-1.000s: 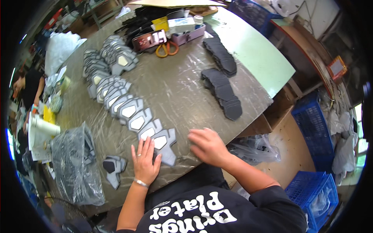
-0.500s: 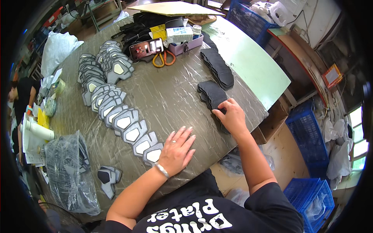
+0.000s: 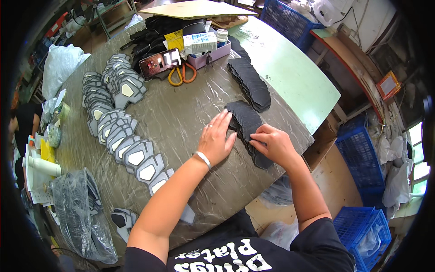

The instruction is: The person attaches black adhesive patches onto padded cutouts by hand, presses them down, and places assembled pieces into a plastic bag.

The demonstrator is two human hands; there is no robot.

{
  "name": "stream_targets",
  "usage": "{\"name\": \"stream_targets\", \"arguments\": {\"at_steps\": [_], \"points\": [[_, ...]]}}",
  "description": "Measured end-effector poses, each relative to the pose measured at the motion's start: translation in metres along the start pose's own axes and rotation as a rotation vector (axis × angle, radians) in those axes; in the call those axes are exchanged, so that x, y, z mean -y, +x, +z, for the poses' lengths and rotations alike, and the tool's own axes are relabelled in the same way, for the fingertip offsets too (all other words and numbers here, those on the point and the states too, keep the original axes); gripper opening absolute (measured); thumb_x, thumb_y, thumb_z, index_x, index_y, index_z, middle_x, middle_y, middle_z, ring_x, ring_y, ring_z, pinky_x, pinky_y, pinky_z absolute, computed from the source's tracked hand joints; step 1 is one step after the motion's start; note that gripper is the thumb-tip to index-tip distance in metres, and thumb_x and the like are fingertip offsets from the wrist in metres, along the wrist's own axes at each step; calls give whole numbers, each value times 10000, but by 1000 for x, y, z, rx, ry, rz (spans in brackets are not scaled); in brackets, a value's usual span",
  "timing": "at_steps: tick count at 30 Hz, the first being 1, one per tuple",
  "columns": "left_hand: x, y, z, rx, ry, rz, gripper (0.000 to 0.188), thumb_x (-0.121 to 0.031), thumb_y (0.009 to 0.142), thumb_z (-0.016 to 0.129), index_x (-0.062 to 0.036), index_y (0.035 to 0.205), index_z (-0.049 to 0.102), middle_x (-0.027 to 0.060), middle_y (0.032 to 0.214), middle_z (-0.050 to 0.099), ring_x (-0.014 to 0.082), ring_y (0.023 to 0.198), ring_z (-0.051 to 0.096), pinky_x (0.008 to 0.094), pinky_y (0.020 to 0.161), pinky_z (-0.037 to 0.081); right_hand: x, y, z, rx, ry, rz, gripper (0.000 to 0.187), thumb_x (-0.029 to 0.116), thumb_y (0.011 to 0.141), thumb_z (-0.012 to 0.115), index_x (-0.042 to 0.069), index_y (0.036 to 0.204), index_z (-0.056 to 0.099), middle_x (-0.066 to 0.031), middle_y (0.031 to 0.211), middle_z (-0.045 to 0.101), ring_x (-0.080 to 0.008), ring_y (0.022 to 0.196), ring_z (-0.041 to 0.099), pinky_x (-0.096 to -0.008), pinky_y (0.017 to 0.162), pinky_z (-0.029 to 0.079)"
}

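A row of overlapping flat black cut pieces (image 3: 247, 119) lies fanned on the right part of the table. My right hand (image 3: 276, 146) is over its near half, thumb and fingertips pinched together at a black piece. My left hand (image 3: 216, 139) rests beside the row with fingers stretched out, its fingertips at the row's left edge. Another black row (image 3: 251, 86) lies just beyond. On the left, layered grey angular pieces with pale centres (image 3: 135, 157) overlap in a long line; my left forearm hides part of its near end.
At the back are a phone (image 3: 159, 63), orange-handled scissors (image 3: 182, 75) and a lilac box (image 3: 209, 58) of small items. A clear plastic bag of dark pieces (image 3: 84, 213) lies front left, near one separate grey piece (image 3: 124, 223). Blue crates (image 3: 362, 233) stand on the floor, right.
My left hand has moved right and away from me, from the near end of the grey line to the black row. My right hand has shifted slightly nearer along that row.
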State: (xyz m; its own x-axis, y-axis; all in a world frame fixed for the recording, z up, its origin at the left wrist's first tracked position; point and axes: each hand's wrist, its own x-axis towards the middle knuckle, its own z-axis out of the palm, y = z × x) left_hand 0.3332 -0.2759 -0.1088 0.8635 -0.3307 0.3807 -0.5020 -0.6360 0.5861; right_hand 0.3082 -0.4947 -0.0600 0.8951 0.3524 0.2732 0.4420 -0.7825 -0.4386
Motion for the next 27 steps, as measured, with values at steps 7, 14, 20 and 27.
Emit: {"name": "stream_targets", "arguments": {"at_steps": [7,14,20,27], "points": [[29,59,25,-104,-275,-277,443,-249,894,665,0,1254,596,171,1252,593,268,998,632,350,904,499,-1,-2,11,-80,233,35,38,61,805,705,32,825,720,-65,854,666,-208,737,672,-315,663,539],[15,55,26,-148,-160,-286,355,-205,803,737,-30,1095,635,112,1071,600,191,810,604,312,743,516,-22,-27,33,-267,740,302,58,13,865,660,-39,841,667,-27,860,634,-65,752,576,-214,683,463],[18,38,18,-287,-235,-420,396,-137,747,755,-45,1095,589,95,1033,577,194,869,598,316,759,514,-31,-31,35,-353,1123,388,57,13,913,612,-16,882,649,11,898,599,-48,788,534,-195,675,416],[-20,-4,-16,-295,132,-164,270,-96,769,716,-73,1030,651,98,1090,587,250,943,605,369,841,463,-15,-40,23,-133,918,332,40,7,882,643,-33,877,651,-33,900,617,-85,807,559,-228,705,448]]}}
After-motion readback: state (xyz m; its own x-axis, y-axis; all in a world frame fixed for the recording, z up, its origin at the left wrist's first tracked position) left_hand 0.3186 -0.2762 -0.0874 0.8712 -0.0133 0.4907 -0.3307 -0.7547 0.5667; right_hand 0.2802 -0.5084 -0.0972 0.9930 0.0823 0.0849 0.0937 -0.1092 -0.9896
